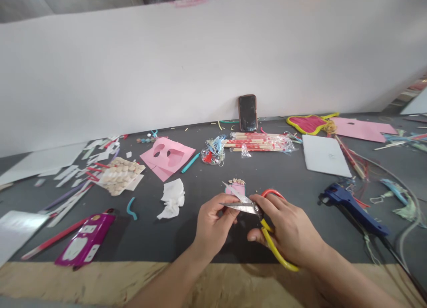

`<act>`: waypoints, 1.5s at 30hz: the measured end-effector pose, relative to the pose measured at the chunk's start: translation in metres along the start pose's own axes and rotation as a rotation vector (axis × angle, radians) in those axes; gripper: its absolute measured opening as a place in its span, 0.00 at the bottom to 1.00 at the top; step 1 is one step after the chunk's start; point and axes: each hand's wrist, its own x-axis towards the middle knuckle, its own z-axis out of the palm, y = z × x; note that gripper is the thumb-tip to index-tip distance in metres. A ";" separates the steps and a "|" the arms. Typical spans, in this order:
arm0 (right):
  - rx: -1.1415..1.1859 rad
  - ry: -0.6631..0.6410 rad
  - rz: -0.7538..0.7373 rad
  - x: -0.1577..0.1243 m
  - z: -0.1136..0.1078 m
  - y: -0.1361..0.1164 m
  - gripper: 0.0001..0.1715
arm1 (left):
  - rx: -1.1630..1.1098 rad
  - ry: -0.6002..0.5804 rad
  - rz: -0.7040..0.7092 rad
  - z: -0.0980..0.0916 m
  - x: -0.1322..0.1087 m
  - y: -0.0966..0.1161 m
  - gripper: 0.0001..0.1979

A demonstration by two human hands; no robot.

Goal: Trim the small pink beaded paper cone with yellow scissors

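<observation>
Near the table's front edge, my right hand (287, 228) grips a pair of scissors (245, 207) with one red and one yellow handle. Their blades are spread and point left, across the fingertips of my left hand (215, 221). Those left fingers are pinched together beneath the blades, and what they hold is hidden. Just beyond them is a small pink piece (235, 188) with a dark edge and little beige bits along its top. Whether my left hand touches this piece, I cannot tell.
A blue glue gun (353, 208) with a cord lies right. Left are crumpled tissue (172, 199), a pink cut-out sheet (167, 156) and a purple packet (86, 239). Wrapped sticks (258, 142) lie behind my hands; a phone (247, 113) leans on the white wall (187, 67).
</observation>
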 end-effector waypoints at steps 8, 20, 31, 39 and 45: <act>-0.045 -0.005 -0.001 -0.004 -0.003 0.001 0.27 | -0.006 0.016 -0.011 0.002 -0.002 -0.001 0.07; -0.126 0.017 0.031 0.000 -0.001 0.001 0.32 | 0.029 0.050 -0.022 0.001 -0.002 -0.001 0.06; -0.128 -0.017 0.000 0.001 -0.004 -0.001 0.40 | 0.070 -0.003 0.035 -0.003 -0.001 0.004 0.06; -0.133 0.025 0.018 0.002 -0.001 -0.002 0.38 | 0.076 -0.009 0.043 -0.003 -0.001 0.002 0.09; 0.021 -0.035 -0.003 0.000 0.004 0.001 0.34 | 0.037 -0.079 -0.066 -0.002 0.001 0.003 0.10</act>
